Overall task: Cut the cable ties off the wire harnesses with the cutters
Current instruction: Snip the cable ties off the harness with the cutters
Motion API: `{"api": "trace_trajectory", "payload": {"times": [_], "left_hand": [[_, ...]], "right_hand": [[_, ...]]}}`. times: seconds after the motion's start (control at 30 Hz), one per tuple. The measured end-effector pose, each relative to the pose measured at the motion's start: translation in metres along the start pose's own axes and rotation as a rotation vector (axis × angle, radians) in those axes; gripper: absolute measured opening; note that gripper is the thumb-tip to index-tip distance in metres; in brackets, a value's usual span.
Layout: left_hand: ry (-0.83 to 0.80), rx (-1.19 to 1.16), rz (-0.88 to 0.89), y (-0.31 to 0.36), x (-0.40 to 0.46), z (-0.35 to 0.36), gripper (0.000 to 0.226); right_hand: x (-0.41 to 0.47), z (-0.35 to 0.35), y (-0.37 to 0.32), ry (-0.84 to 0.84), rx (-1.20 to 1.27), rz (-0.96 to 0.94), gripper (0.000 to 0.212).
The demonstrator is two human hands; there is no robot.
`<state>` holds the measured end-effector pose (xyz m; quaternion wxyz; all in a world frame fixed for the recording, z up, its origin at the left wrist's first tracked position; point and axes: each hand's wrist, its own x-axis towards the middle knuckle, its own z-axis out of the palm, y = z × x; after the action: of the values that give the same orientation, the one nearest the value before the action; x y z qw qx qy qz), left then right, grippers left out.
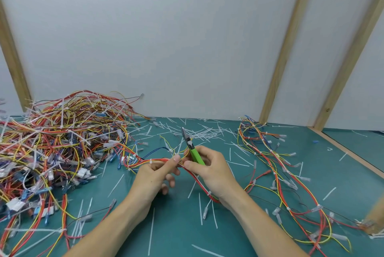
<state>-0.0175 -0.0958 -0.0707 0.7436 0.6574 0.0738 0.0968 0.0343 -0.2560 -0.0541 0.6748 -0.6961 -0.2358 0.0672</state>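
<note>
Item: red, orange and yellow wire harness [160, 161], held just above the teal bench mat [176, 225] at centre, running from the left pile across to the right wrist.
Left hand [154, 175]: thumb and forefinger pinch the harness bundle, beside a white cable tie [151, 161] on it; remaining fingers loosely curled beneath.
Right hand [212, 170]: fingers wrapped round the green-handled steel cutters [192, 148], thumb also touching the harness; blades point up and away (whether they stand apart cannot be told).
Left of the mat: large tangled heap of multicoloured wire harnesses [60, 138], many white ties among it.
Right of the mat: several long harnesses laid out [276, 163].
Scattered throughout: cut white tie offcuts [199, 132], thickest behind the hands.
Behind: white panel wall [166, 38] with wooden battens [284, 49].
</note>
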Motion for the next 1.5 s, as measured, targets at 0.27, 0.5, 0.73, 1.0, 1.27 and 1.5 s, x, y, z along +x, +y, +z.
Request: {"api": "trace_trajectory", "payload": {"times": [0.27, 0.5, 0.73, 1.0, 1.27, 1.5], "left_hand": [[0.073, 0.034, 0.093, -0.003, 0.0, 0.0, 0.04], [0.192, 0.143, 0.198, -0.008, 0.003, -0.002, 0.018], [0.152, 0.084, 0.189, -0.012, 0.008, -0.006, 0.012], [0.155, 0.063, 0.196, -0.006, 0.005, -0.002, 0.011], [0.163, -0.139, 0.022, 0.008, -0.002, -0.002, 0.026], [0.164, -0.132, 0.045, 0.009, -0.003, -0.001, 0.018]], "right_hand": [[0.002, -0.004, -0.004, 0.081, -0.04, 0.003, 0.01], [-0.004, -0.001, -0.005, 0.08, -0.489, -0.118, 0.013], [-0.002, -0.006, -0.004, 0.162, -0.558, -0.157, 0.01], [0.002, -0.007, -0.004, 0.177, -0.406, -0.135, 0.013], [-0.001, -0.008, 0.0, 0.134, -0.58, -0.235, 0.011], [0.003, -0.015, -0.006, 0.101, -0.483, -0.082, 0.025]]}}
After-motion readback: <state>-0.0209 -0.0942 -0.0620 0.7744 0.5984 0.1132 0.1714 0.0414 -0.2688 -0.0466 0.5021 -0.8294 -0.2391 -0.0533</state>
